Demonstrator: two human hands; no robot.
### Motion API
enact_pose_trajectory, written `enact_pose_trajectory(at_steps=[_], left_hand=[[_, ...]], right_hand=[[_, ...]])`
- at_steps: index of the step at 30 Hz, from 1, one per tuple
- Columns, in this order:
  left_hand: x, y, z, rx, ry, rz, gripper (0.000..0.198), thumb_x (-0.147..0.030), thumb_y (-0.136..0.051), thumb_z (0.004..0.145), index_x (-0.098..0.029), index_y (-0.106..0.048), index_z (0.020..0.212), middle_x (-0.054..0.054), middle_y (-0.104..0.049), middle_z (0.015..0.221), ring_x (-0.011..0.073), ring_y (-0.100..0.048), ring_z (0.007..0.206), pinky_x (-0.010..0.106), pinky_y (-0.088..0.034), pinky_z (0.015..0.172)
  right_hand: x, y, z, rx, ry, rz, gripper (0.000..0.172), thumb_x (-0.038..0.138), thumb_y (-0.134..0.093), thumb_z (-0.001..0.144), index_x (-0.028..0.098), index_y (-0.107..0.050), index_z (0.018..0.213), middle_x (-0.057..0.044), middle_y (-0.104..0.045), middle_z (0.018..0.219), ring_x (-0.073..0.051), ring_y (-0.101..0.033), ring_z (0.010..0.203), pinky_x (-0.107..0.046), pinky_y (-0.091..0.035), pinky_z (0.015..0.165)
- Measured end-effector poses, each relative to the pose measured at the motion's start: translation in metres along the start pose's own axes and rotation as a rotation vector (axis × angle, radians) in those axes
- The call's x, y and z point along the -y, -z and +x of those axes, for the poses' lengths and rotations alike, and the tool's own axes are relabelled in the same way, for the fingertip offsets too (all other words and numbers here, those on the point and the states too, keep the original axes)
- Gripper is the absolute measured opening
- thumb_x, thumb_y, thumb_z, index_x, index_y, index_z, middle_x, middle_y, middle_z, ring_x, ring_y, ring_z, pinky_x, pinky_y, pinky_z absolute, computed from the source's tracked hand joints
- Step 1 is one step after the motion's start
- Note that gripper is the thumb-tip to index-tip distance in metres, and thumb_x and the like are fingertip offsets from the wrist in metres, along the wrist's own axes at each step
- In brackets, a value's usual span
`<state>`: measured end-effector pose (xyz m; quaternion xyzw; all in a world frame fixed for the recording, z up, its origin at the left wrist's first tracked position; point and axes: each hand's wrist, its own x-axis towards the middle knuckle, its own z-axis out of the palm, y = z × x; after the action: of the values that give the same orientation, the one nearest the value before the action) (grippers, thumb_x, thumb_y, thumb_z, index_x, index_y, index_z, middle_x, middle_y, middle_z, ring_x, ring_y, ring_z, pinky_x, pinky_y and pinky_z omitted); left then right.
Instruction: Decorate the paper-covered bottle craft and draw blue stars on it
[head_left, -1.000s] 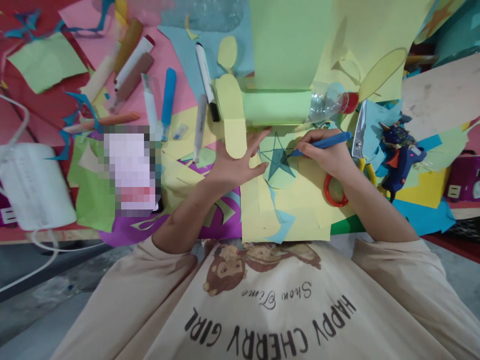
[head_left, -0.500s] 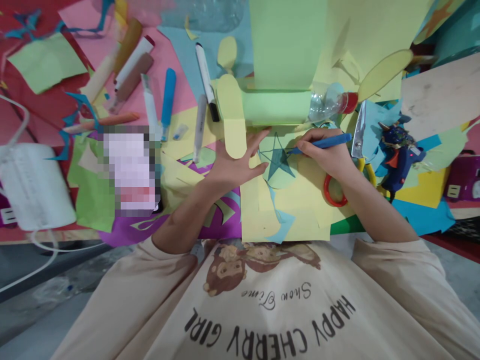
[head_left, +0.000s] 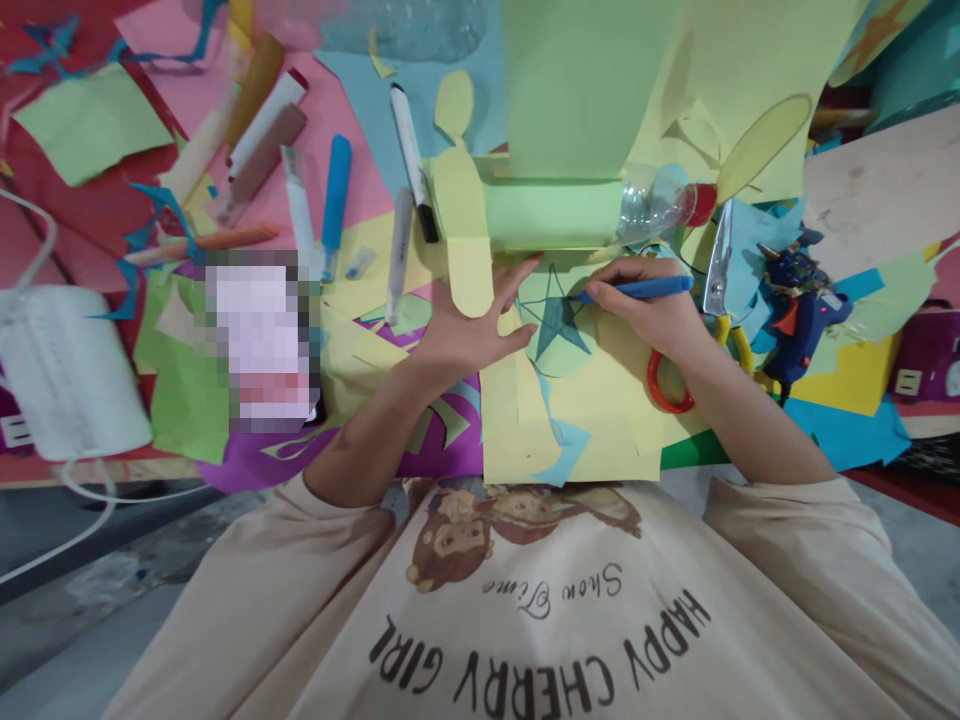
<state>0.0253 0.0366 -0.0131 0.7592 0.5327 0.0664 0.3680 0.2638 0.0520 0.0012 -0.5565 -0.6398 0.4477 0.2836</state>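
At the middle of the tabletop, my right hand (head_left: pixel 654 318) has its fingers pinched shut around a blue pen (head_left: pixel 641 289). The pen's long axis runs from 3 to 9 o'clock, and its tip points to 9 o'clock, touching a blue star (head_left: pixel 559 322). My left hand (head_left: pixel 465 332) lies flat with its fingers spread wide, pressing the yellow paper (head_left: pixel 592 420) at the star's 9 o'clock. Scissors (head_left: pixel 718 260) lie just beside my right hand at 3 o'clock, with a glue gun (head_left: pixel 799 300) beyond them. A plastic bottle (head_left: pixel 656 205) lies at 12 o'clock.

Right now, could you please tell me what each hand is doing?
Left hand: open, flat on the paper.
Right hand: closed on the pen.
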Motion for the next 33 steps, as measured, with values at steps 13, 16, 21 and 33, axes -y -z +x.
enact_pose_trajectory(at_steps=[13,16,21,33], left_hand=[[0.0013,-0.0006,-0.0006,-0.001,-0.002,-0.012,0.073,-0.037,-0.059,0.09,-0.029,-0.035,0.159,0.004,-0.059,0.115,0.0182,-0.055,0.094,0.035,-0.043,0.099],[0.0002,-0.0004,-0.0004,0.012,0.007,-0.017,0.073,-0.037,-0.059,0.09,-0.029,-0.035,0.159,0.003,-0.059,0.114,0.0186,-0.056,0.095,0.035,-0.043,0.1],[-0.0011,0.0015,-0.0002,0.009,0.016,-0.003,0.073,-0.038,-0.06,0.089,-0.03,-0.036,0.158,0.003,-0.059,0.109,0.0191,-0.056,0.094,0.035,-0.044,0.099],[0.0003,0.0002,-0.0003,0.002,-0.006,-0.01,0.072,-0.036,-0.059,0.091,-0.027,-0.036,0.159,0.003,-0.058,0.107,0.0201,-0.055,0.094,0.037,-0.043,0.099]], right_hand=[[-0.0001,0.0006,0.0017,0.001,-0.031,0.014,0.016,0.021,-0.065,0.078,0.02,-0.063,0.062,0.0,-0.064,0.064,-0.015,-0.058,0.064,-0.031,-0.048,0.063],[0.0006,0.0012,0.0014,-0.008,-0.025,0.051,0.016,0.029,-0.067,0.081,0.021,-0.067,0.068,0.0,-0.064,0.065,-0.015,-0.058,0.064,-0.03,-0.049,0.062],[0.0004,0.0,0.0004,-0.017,-0.01,0.043,0.018,0.036,-0.071,0.082,0.022,-0.069,0.071,-0.001,-0.067,0.067,-0.015,-0.059,0.065,-0.03,-0.05,0.063],[-0.0012,-0.0002,0.0003,0.006,-0.015,-0.029,0.021,0.028,-0.068,0.079,0.021,-0.06,0.061,0.0,-0.063,0.063,-0.015,-0.055,0.063,-0.031,-0.047,0.063]])
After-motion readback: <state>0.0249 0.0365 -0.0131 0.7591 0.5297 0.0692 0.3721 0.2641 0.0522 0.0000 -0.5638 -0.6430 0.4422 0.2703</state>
